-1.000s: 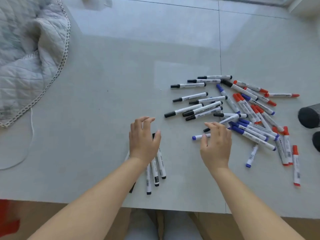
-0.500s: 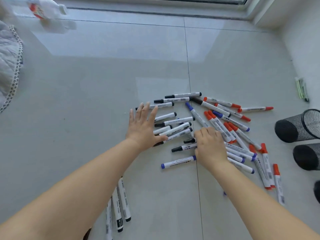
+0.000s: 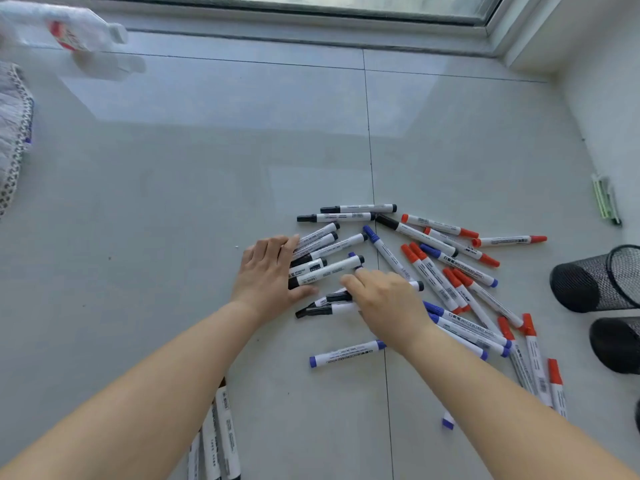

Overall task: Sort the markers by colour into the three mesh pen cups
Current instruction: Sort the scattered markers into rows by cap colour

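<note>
- Whiteboard markers, white plastic barrels with black, blue or red-orange caps: judged light, rigid and smooth; round bodies likely to roll on the glossy grey surface. Best taken across the mid-barrel, several side by side.
- Black-capped white markers point(image 3: 323, 261): a loose fan lying directly under and just right of the left hand point(image 3: 266, 273). That hand lies flat, fingers straight and together, pressing on the cap ends; it holds nothing.
- Two further black-capped markers point(image 3: 327, 304): directly under the fingertips of the right hand point(image 3: 388, 303). Its fingers are bent down onto them; whether they pinch a barrel or merely rest on it cannot be told.
- Blue-capped white marker point(image 3: 348, 353): lying alone, near the right wrist on the person's side.
- Red-capped white markers point(image 3: 440, 225): mixed with blue ones, spread right of and beyond the right hand.
- Black mesh pen cups point(image 3: 595, 278): tipped on their sides well right of the right hand; two show, the lower cut by the frame edge. A dark shape at the lower right edge may be the third; uncertain.
- Separate marker group point(image 3: 221, 441): beside the left forearm, cap colours cut off by the bottom edge.
- Markers beneath the right forearm: partly hidden; count not determinable.
- Desk point(image 3: 173, 202): grey and glossy, carrying all the items.
</note>
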A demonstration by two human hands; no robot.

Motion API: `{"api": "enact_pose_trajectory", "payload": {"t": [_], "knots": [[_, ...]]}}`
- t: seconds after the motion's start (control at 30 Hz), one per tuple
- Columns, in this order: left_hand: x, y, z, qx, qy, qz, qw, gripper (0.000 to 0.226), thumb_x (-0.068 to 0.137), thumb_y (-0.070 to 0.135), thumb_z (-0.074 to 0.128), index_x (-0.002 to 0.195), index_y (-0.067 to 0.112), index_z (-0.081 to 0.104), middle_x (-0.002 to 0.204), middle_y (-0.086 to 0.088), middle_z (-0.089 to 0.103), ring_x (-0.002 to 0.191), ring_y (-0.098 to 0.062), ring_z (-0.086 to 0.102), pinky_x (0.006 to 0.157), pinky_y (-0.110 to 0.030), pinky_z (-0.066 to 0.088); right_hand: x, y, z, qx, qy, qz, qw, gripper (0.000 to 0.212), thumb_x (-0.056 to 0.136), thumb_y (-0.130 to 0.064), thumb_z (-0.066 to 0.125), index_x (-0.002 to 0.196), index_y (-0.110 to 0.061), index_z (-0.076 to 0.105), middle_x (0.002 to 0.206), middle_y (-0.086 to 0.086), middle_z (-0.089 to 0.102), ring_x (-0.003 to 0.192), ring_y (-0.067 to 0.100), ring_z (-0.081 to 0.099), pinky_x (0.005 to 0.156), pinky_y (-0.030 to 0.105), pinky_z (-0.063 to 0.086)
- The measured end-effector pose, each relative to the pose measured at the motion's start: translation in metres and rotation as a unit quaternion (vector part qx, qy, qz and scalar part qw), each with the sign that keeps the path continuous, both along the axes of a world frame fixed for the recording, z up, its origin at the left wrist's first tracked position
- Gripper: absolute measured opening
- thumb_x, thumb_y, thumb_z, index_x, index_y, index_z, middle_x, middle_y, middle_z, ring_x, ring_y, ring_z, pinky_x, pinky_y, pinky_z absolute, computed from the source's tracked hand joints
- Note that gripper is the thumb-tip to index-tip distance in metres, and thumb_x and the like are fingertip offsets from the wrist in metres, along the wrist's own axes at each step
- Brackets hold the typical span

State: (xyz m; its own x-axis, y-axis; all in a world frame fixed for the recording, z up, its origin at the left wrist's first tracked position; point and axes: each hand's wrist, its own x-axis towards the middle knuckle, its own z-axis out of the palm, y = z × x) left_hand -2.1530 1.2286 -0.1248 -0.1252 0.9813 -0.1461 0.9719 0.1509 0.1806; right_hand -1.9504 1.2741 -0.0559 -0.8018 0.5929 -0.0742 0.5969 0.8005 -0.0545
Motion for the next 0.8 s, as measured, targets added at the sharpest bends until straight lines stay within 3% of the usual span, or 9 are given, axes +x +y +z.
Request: {"api": "enact_pose_trajectory", "payload": {"t": [0.1,0.2,0.27,0.37,0.43,0.57,0.63,0.8], "knots": [[-0.004,-0.003,0.0,-0.009,-0.006,0.011,1.0,0.098,0.065,0.078,0.035,0.145,0.024,0.015,0.133,0.004,0.028,0.121,-0.018,0.02,0.1,-0.033,0.019,-0.018,0.003,-0.01,-0.031,-0.07,-0.004,0.997,0.024,0.083,-0.004,0.048,0.104,-0.01,0.056,0.088,0.006,0.058,0.07,0.024,0.057,0.055,0.03,0.035],[-0.009,-0.006,0.0,-0.005,-0.014,0.006,1.0,0.088,0.072,0.071,0.039,0.144,0.026,0.017,0.133,0.003,0.03,0.121,-0.018,0.021,0.098,-0.033,0.02,-0.028,0.003,-0.007,0.003,-0.061,0.01,0.998,0.03,0.061,-0.009,0.074,0.088,-0.015,0.064,0.069,0.001,0.057,0.047,0.016,0.052,0.039,0.023,0.031],[-0.009,-0.008,-0.001,0.017,-0.025,0.005,1.0,0.073,0.083,0.065,0.036,0.144,0.026,0.021,0.133,0.003,0.032,0.12,-0.019,0.024,0.096,-0.033,0.02,-0.033,0.006,-0.008,0.014,-0.077,-0.003,0.997,0.033,0.059,-0.011,0.075,0.09,-0.016,0.065,0.073,0.001,0.057,0.047,0.016,0.051,0.037,0.023,0.031],[-0.009,-0.008,-0.002,0.032,-0.051,0.025,0.998,0.058,0.092,0.054,0.03,0.142,0.027,0.024,0.133,0.004,0.034,0.12,-0.017,0.024,0.097,-0.033,0.021,-0.036,0.012,-0.017,-0.053,-0.121,-0.022,0.991,0.019,0.083,-0.003,0.047,0.1,-0.009,0.052,0.1,0.008,0.049,0.069,0.024,0.053,0.052,0.031,0.033],[-0.011,-0.005,-0.002,0.028,-0.061,0.031,0.997,0.06,0.09,0.054,0.036,0.142,0.026,0.024,0.133,0.004,0.033,0.121,-0.017,0.023,0.098,-0.034,0.021,-0.034,0.013,-0.021,-0.061,-0.131,-0.017,0.989,0.017,0.085,0.001,0.04,0.096,-0.008,0.05,0.101,0.009,0.046,0.067,0.024,0.046,0.054,0.031,0.032],[-0.011,0.005,-0.003,-0.007,-0.035,0.027,0.999,0.08,0.08,0.066,0.044,0.143,0.028,0.016,0.133,0.006,0.026,0.12,-0.017,0.019,0.096,-0.037,0.025,-0.023,0.008,-0.01,0.023,-0.088,0.01,0.996,0.021,0.059,0.002,0.07,0.064,-0.012,0.056,0.069,0.005,0.052,0.041,0.017,0.044,0.035,0.024,0.03],[-0.008,0.009,-0.004,-0.009,-0.017,0.038,0.999,0.079,0.079,0.068,0.043,0.142,0.027,0.019,0.132,0.005,0.027,0.119,-0.018,0.021,0.093,-0.037,0.027,-0.017,0.009,-0.004,0.045,-0.056,-0.004,0.997,0.027,0.049,0.002,0.075,0.056,-0.013,0.054,0.062,0.003,0.05,0.036,0.015,0.04,0.031,0.022,0.028],[-0.006,0.012,-0.004,-0.003,-0.008,0.055,0.998,0.065,0.082,0.064,0.045,0.128,0.019,0.037,0.123,-0.003,0.038,0.112,-0.025,0.034,0.09,-0.036,0.029,-0.001,0.008,0.001,-0.008,0.046,-0.105,0.993,0.028,0.062,-0.018,0.081,0.064,-0.01,0.054,0.07,0.005,0.052,0.04,0.016,0.036,0.034,0.021,0.03]]}}
